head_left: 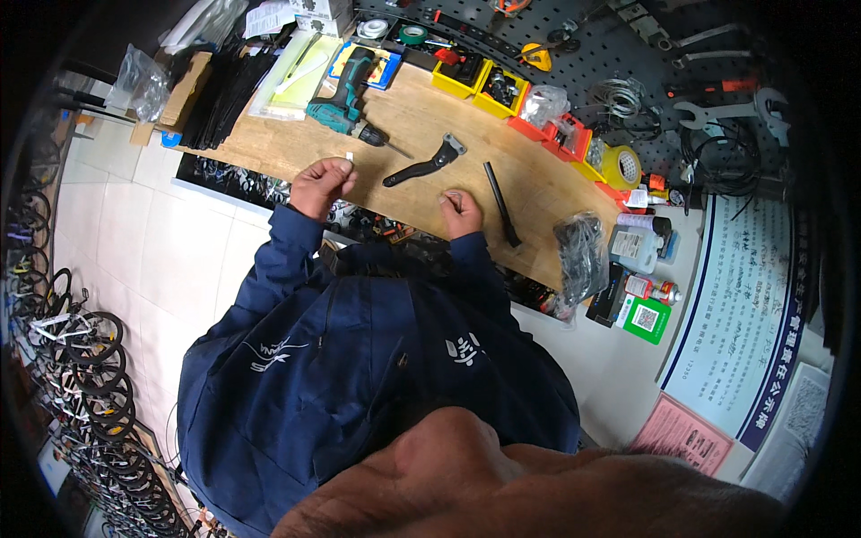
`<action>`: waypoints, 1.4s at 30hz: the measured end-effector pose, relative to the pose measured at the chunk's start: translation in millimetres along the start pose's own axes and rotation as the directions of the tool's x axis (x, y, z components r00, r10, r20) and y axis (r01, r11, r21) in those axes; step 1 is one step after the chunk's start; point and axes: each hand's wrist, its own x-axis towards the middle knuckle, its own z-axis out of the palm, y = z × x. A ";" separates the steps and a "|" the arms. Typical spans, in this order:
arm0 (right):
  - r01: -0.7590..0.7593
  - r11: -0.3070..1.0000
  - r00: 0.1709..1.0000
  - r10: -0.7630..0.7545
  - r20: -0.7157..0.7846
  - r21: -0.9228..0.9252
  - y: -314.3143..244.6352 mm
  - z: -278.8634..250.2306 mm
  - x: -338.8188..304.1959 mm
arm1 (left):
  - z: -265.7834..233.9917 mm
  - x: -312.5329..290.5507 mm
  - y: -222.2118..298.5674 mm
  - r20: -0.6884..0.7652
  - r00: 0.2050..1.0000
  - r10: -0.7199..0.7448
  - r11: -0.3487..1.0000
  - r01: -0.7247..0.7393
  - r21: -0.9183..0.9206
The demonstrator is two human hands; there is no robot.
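Note:
At the front edge of the wooden bench (529,220), my left hand (325,186) pinches a small white piece (350,157) between thumb and finger; its kind is too small to tell. My right hand (462,213) is closed at the same edge, fingers curled, and whatever may be inside them is hidden. Between and beyond my hands lies a black curved arm (432,161) with a silvery end plate. A black rod (500,202) with a wider near end rests just right of my right hand. Past my left hand, a teal cordless drill (339,106) lies with its long bit pointing right.
Yellow bins (500,92) and red bins (560,134) of parts line the back, below a pegboard (574,45) with wrenches. A clear bag of dark parts (581,255) sits at the right end. Black strips (224,99) lie far left. Below the bench edge is an open drawer of parts (386,224).

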 end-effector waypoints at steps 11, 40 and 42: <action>0.137 0.940 0.894 -0.253 0.369 0.311 -175.7 70.3 -67.4 | 76.8 -78.5 37.6 0.188 0.982 -0.008 0.992 0.032 -0.125; 0.071 0.954 0.791 -0.232 0.566 0.292 -178.6 68.1 -62.0 | 69.8 -81.5 30.8 0.425 0.890 -0.168 0.939 0.276 -0.205; 0.092 0.961 0.778 -0.233 0.583 0.262 -178.4 68.0 -61.5 | 70.0 -82.2 31.1 0.412 0.896 -0.169 0.944 0.268 -0.195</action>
